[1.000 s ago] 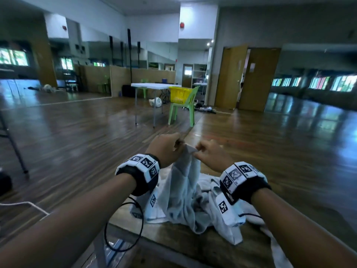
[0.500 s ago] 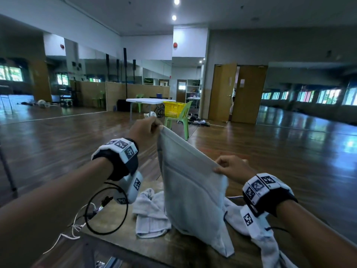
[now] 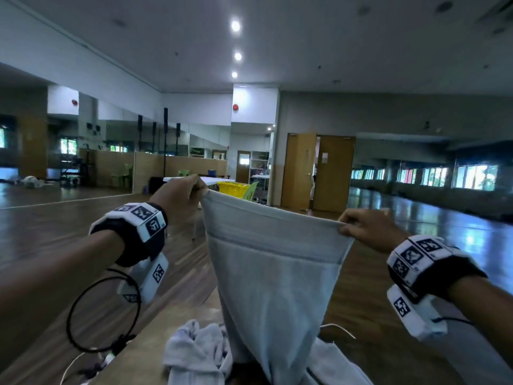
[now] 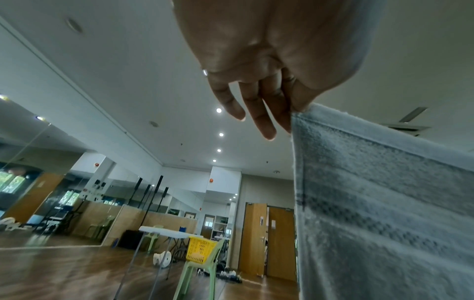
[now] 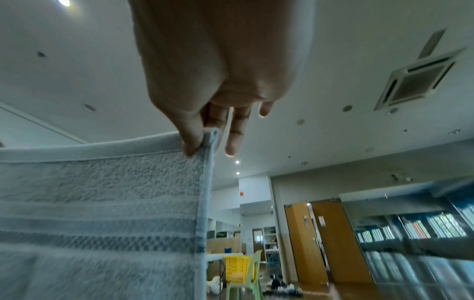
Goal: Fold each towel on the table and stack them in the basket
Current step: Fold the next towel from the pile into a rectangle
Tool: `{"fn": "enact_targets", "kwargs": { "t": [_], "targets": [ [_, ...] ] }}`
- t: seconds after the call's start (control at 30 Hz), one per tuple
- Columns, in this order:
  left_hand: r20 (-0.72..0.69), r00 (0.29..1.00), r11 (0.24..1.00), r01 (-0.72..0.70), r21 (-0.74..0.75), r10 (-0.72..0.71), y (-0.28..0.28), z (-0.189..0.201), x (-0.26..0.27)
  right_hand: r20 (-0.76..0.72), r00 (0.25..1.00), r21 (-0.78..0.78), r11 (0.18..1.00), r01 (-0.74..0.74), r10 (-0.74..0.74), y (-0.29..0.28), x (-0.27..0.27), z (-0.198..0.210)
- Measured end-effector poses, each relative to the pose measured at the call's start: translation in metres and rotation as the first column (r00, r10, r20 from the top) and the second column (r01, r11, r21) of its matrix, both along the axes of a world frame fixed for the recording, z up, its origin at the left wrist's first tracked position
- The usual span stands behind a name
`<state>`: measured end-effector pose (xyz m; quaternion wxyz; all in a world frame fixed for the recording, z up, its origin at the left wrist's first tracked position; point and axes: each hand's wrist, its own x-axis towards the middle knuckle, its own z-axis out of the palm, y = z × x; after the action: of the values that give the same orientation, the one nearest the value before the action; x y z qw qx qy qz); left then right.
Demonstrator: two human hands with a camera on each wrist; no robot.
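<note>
Towel (image 3: 273, 276) pinched by both hands; lower end cut off.

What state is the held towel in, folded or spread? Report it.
Spread. The left hand and right hand each pinch a top corner of the towel, which hangs as an open sheet above the table.

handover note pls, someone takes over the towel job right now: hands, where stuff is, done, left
Left hand pinches one top corner of the pale grey terry towel, right hand the other; it hangs spread between them.
More crumpled grey towels lie on the wooden table.
Yellow plastic basket sits on a green chair across the room.
Done: no fold yet.
Left: fold this towel and the rest, stack in basket.
</note>
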<state>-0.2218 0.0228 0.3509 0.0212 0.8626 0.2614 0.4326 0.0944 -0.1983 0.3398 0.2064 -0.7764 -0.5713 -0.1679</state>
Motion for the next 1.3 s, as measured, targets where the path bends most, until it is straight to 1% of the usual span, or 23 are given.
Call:
{"fn": "enact_targets", "kwargs": {
  "t": [0.1, 0.23, 0.37, 0.47, 0.63, 0.73, 0.8, 0.9, 1.03, 1.2, 1.3],
  "targets": [
    [-0.002, 1.000, 0.998, -0.002, 0.068, 0.002, -0.011, 0.034, -0.006, 0.104, 0.994, 0.147, 0.989, 0.012, -0.028, -0.017, -0.009, 0.045],
    [0.069, 0.998, 0.993, -0.012, 0.115, 0.004, -0.026, 0.074, -0.011, 0.215, 0.971, 0.289, 0.957, 0.035, -0.101, -0.044, -0.024, 0.095],
    [0.069, 0.997, 0.988, -0.036, 0.151, 0.026, -0.040, 0.109, -0.018, 0.254, 0.955, 0.369, 0.928, 0.052, -0.155, -0.064, -0.032, 0.134],
    [0.115, 0.993, 0.983, -0.059, 0.174, 0.039, -0.051, 0.130, -0.022, 0.264, 0.947, 0.425, 0.903, 0.055, -0.182, -0.074, -0.037, 0.158],
    [0.137, 0.990, 0.979, -0.069, 0.192, 0.042, -0.061, 0.151, -0.024, 0.265, 0.942, 0.478, 0.876, 0.058, -0.207, -0.079, -0.037, 0.181],
    [0.132, 0.989, 0.982, -0.085, 0.167, 0.063, -0.055, 0.153, -0.018, 0.254, 0.944, 0.483, 0.873, 0.064, -0.209, -0.070, -0.030, 0.179],
    [0.109, 0.990, 0.985, -0.100, 0.139, 0.085, -0.047, 0.147, -0.011, 0.234, 0.950, 0.458, 0.885, 0.080, -0.207, -0.060, -0.025, 0.169],
    [0.067, 0.992, 0.989, -0.112, 0.098, 0.105, -0.025, 0.128, 0.002, 0.223, 0.951, 0.404, 0.908, 0.109, -0.214, -0.042, -0.014, 0.146],
    [0.011, 0.996, 0.993, -0.093, 0.077, 0.092, 0.009, 0.095, 0.022, 0.238, 0.940, 0.349, 0.925, 0.153, -0.245, -0.017, 0.000, 0.110],
    [0.038, 0.992, 0.993, -0.120, 0.019, 0.119, 0.036, 0.066, 0.040, 0.224, 0.948, 0.339, 0.930, 0.140, -0.224, 0.010, 0.016, 0.079],
    [0.077, 0.990, 0.993, -0.119, 0.024, 0.117, 0.045, 0.046, 0.047, 0.226, 0.942, 0.339, 0.927, 0.162, -0.247, 0.023, 0.018, 0.062]
  ]
}}
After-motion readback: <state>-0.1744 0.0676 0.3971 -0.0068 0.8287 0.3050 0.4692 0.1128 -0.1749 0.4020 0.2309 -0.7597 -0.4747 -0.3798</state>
